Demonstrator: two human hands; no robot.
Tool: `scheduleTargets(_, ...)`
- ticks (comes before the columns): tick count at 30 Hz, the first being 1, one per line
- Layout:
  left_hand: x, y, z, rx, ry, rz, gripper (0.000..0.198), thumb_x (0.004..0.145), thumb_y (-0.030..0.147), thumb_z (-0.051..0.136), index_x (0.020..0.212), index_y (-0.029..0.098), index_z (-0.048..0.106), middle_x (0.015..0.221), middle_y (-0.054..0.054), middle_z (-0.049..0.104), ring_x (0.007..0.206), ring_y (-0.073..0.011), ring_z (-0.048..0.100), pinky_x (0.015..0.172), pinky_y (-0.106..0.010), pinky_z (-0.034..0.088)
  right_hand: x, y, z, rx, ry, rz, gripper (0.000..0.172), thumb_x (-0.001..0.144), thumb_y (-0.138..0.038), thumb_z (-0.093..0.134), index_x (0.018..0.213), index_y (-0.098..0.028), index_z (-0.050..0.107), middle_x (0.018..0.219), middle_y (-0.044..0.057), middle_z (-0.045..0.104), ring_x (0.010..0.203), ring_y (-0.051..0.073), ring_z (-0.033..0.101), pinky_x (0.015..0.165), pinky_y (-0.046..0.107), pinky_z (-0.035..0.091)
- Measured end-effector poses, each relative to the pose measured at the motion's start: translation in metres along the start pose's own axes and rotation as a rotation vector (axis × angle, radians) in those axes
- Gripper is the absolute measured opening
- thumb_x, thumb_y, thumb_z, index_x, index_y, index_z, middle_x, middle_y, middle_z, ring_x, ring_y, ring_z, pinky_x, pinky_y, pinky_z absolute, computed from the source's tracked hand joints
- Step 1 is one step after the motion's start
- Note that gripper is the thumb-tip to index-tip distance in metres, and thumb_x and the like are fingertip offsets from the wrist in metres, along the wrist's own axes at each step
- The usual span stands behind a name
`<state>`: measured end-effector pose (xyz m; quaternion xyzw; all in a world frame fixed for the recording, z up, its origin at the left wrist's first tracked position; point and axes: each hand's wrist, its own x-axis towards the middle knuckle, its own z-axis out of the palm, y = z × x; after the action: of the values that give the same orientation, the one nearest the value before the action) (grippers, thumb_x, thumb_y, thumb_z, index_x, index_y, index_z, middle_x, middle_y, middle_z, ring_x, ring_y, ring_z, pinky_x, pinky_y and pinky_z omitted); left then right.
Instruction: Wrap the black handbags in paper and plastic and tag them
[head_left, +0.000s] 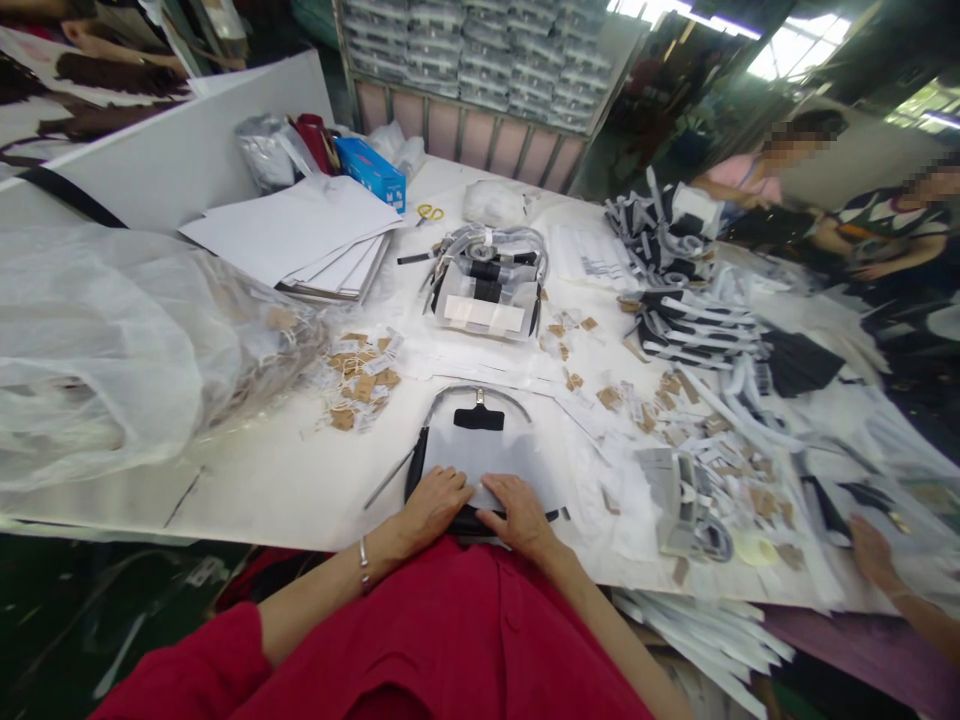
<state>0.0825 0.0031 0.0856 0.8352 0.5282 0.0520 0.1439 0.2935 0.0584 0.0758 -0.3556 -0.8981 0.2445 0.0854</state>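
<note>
Workshop, white worktable (285,490), shelving behind.
- Grey pouch (480,455): flat at table's near edge before me, black tab (478,416) at top, strap looped above.
- My left hand (435,505): palm down, fingers loose, resting on pouch's near left corner; nothing gripped.
- My right hand (517,512): same, just beside it on pouch's near edge.
- Brown tags (360,380): scattered, left of pouch.
- Clear plastic bag (112,340): far left.
- Paper stack (300,235), yellow scissors (430,212): beyond.
- Co-worker's hand (870,550): right edge.

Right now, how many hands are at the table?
3: left hand and right hand on the grey piece at the near edge; a co-worker's hand at the right edge. More may be hidden at the far end.
</note>
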Motion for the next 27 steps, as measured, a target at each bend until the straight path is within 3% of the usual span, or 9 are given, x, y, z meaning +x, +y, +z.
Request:
scheduleTargets(7, -0.003, 0.000, 0.001, -0.006, 0.001, -0.016, 0.016, 0.097, 0.016, 0.044, 0.102, 0.019, 0.059, 0.096, -0.007, 0.060, 0.089, -0.0218, 0.052, 0.076, -0.035, 0.036, 0.001, 0.000, -0.007, 0.050, -0.026, 0.006, 0.044, 0.089, -0.033, 0.062, 0.131, -0.021, 0.056, 0.128, 0.011, 0.062, 0.117, 0.024, 0.056, 0.100, 0.042, 0.044)
scheduleTargets(13, 0.001, 0.000, 0.000, 0.019, -0.012, -0.039, 0.017, 0.097, 0.016, 0.043, 0.103, 0.018, 0.059, 0.097, -0.007, 0.060, 0.090, -0.0230, 0.053, 0.076, -0.037, 0.037, 0.009, -0.004, -0.010, -0.007, -0.010, -0.014, 0.051, 0.081, -0.036, 0.071, 0.127, -0.020, 0.058, 0.125, 0.011, 0.064, 0.115, 0.025, 0.056, 0.101, 0.042, 0.040)
scheduleTargets(20, 0.005, -0.003, -0.003, -0.013, -0.006, -0.142, 0.018, 0.096, 0.013, 0.042, 0.099, 0.018, 0.060, 0.099, -0.007, 0.061, 0.092, -0.0233, 0.053, 0.077, -0.037, 0.038, 0.027, -0.006, 0.006, -0.212, 0.076, 0.172, 0.015, 0.079, -0.021, 0.070, 0.094, -0.022, 0.068, 0.089, 0.006, 0.067, 0.090, 0.024, 0.056, 0.080, 0.036, 0.038)
scheduleTargets(27, 0.004, -0.004, 0.009, 0.000, 0.011, -0.099, 0.018, 0.096, 0.013, 0.042, 0.097, 0.017, 0.059, 0.096, -0.008, 0.059, 0.091, -0.0230, 0.052, 0.077, -0.037, 0.037, 0.022, -0.007, 0.020, -0.224, 0.095, 0.185, 0.013, 0.079, -0.017, 0.067, 0.091, -0.022, 0.069, 0.085, 0.005, 0.065, 0.087, 0.022, 0.054, 0.079, 0.034, 0.034)
